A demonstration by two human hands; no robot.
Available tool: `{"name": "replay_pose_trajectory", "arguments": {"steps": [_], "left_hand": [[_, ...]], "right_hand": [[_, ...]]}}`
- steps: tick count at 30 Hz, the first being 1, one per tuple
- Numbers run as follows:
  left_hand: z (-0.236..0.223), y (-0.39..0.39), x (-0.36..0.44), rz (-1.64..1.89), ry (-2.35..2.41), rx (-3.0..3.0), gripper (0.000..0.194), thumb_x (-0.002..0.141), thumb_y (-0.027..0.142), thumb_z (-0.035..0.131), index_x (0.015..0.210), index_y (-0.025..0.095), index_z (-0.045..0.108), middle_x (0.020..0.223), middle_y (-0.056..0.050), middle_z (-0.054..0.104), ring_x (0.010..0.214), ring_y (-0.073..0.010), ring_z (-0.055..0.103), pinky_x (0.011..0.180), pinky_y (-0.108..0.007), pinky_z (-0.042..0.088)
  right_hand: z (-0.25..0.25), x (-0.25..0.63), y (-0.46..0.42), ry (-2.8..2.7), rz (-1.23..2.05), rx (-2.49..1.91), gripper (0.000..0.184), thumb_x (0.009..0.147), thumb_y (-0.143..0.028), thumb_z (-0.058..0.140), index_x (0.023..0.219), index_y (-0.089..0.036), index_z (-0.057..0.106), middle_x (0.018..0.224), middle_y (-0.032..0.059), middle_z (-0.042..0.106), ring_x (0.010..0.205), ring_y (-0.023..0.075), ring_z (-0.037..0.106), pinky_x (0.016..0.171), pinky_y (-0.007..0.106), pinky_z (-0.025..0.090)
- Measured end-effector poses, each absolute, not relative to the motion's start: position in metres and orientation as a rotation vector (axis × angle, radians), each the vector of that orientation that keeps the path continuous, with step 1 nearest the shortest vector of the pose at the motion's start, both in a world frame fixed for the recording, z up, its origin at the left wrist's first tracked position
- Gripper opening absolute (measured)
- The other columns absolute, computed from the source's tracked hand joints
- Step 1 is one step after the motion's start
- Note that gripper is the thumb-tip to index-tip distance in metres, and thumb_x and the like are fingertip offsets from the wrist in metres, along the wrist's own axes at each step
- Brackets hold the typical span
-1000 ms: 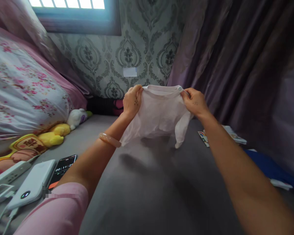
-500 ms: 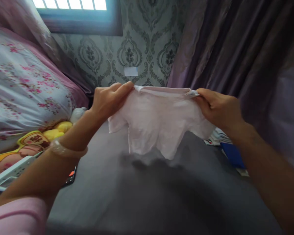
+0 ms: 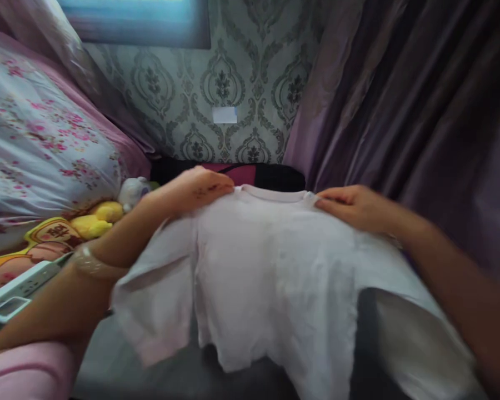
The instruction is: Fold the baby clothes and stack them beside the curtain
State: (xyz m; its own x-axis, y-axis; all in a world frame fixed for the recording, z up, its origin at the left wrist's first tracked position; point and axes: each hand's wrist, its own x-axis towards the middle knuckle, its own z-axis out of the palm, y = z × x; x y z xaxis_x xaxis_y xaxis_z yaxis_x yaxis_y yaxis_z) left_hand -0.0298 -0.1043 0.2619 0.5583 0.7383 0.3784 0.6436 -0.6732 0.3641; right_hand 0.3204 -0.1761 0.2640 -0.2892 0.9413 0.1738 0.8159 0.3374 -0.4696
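Observation:
A small pale pink long-sleeved shirt [image 3: 250,261] hangs spread out between my hands above the grey sheet [image 3: 95,355]. My left hand [image 3: 195,189] pinches it at the left side of the neckline. At the other end of the neckline, the fingers of my right hand [image 3: 354,205] are closed on the shoulder. Both sleeves hang out to the sides, and the right one is blurred by motion. The lower hem sways loose near the sheet.
On the left lie a floral bedding pile [image 3: 54,133], yellow plush toys [image 3: 91,222], a white plush [image 3: 133,191] and a white power strip [image 3: 25,286]. A black and magenta item [image 3: 275,178] rests against the patterned wall [image 3: 220,72]. Purple curtains [image 3: 370,111] hang at right.
My hands have come lower and nearer with the shirt. Its body and sleeves have swung toward me and now spread wide. The black and magenta item behind has come into view.

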Motion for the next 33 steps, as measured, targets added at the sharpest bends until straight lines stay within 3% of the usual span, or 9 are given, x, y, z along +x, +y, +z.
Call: {"name": "replay_pose_trajectory", "arguments": {"steps": [3, 6, 11, 20, 28, 33], "left_hand": [[0.197, -0.064, -0.022, 0.526, 1.075, 2.725, 0.028, 0.089, 0.041, 0.049, 0.097, 0.028, 0.072, 0.092, -0.003, 0.073, 0.078, -0.0179, 0.065, 0.066, -0.023, 0.04], [0.134, -0.041, -0.013, 0.388, 1.083, 2.745, 0.03, 0.091, 0.041, 0.044, 0.098, 0.028, 0.07, 0.092, -0.004, 0.073, 0.079, -0.0185, 0.065, 0.064, -0.023, 0.039], [0.07, -0.021, 0.004, 0.229, 1.305, 2.719, 0.037, 0.096, 0.04, 0.032, 0.108, 0.026, 0.064, 0.095, -0.005, 0.071, 0.081, -0.0184, 0.065, 0.066, -0.023, 0.041], [0.028, 0.004, 0.022, 0.214, 1.473, 2.437, 0.03, 0.091, 0.032, 0.038, 0.095, 0.019, 0.064, 0.092, -0.008, 0.07, 0.081, -0.0193, 0.063, 0.064, -0.026, 0.042], [0.013, 0.031, 0.03, 0.302, 1.614, 2.345, 0.027, 0.089, 0.034, 0.043, 0.095, 0.017, 0.064, 0.092, -0.011, 0.069, 0.081, -0.0204, 0.062, 0.067, -0.028, 0.044], [0.015, 0.032, 0.028, 0.385, 1.523, 2.401, 0.027, 0.088, 0.031, 0.047, 0.104, 0.016, 0.062, 0.1, -0.011, 0.066, 0.088, -0.0203, 0.061, 0.077, -0.03, 0.046]], "right_hand": [[0.205, 0.326, -0.142, -2.278, 0.465, -1.561, 0.038, 0.088, -0.051, 0.049, 0.106, -0.027, 0.071, 0.097, 0.0022, 0.073, 0.085, 0.0261, 0.065, 0.072, 0.035, 0.05], [0.15, 0.328, -0.121, -2.32, 0.422, -1.64, 0.033, 0.09, -0.045, 0.047, 0.105, -0.028, 0.071, 0.104, 0.0042, 0.072, 0.093, 0.0271, 0.064, 0.08, 0.036, 0.048], [0.09, 0.326, -0.104, -2.286, 0.271, -1.907, 0.037, 0.095, -0.043, 0.039, 0.114, -0.026, 0.066, 0.106, 0.0076, 0.071, 0.098, 0.025, 0.063, 0.081, 0.031, 0.044], [0.046, 0.325, -0.069, -2.23, 0.441, -1.983, 0.032, 0.095, -0.039, 0.042, 0.099, -0.019, 0.067, 0.094, 0.0069, 0.07, 0.086, 0.0177, 0.062, 0.068, 0.023, 0.037], [0.03, 0.328, -0.036, -2.087, 0.386, -2.137, 0.036, 0.093, -0.043, 0.046, 0.109, -0.016, 0.064, 0.104, 0.0119, 0.068, 0.099, 0.0218, 0.06, 0.076, 0.026, 0.037], [0.029, 0.316, -0.039, -2.132, 0.088, -2.134, 0.032, 0.095, -0.036, 0.045, 0.11, -0.014, 0.063, 0.112, 0.014, 0.064, 0.107, 0.0256, 0.054, 0.084, 0.031, 0.036]]}}
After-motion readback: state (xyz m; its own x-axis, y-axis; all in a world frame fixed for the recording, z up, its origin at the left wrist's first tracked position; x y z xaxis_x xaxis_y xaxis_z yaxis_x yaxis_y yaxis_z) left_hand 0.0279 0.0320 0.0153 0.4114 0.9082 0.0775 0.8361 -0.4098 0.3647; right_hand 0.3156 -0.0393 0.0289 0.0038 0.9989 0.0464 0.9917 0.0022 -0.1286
